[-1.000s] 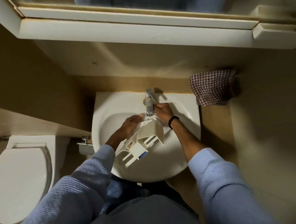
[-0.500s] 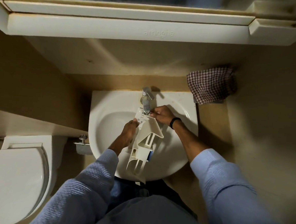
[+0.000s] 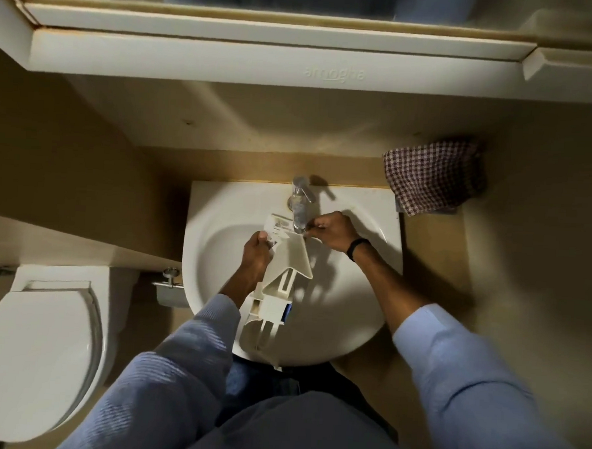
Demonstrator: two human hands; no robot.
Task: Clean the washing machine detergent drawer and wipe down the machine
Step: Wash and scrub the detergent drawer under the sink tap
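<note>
A long white plastic detergent drawer (image 3: 277, 285) is held lengthwise over the white sink basin (image 3: 345, 312), its far end under the chrome tap (image 3: 299, 207). My left hand (image 3: 257, 256) grips the drawer's left side near that far end. My right hand (image 3: 332, 231) pinches the drawer's far right corner just beside the tap spout. The drawer's near end reaches the basin's front rim. A small blue part (image 3: 287, 311) shows on its right side.
A checked red-and-white cloth (image 3: 434, 175) lies on the ledge at the sink's back right. A toilet (image 3: 34, 354) with its lid down stands to the left. A mirror cabinet (image 3: 262, 54) overhangs the wall above.
The drawer has swung from a slant to run nearly straight toward me, its far end now under the spout. Both hands stayed on it and shifted slightly.
</note>
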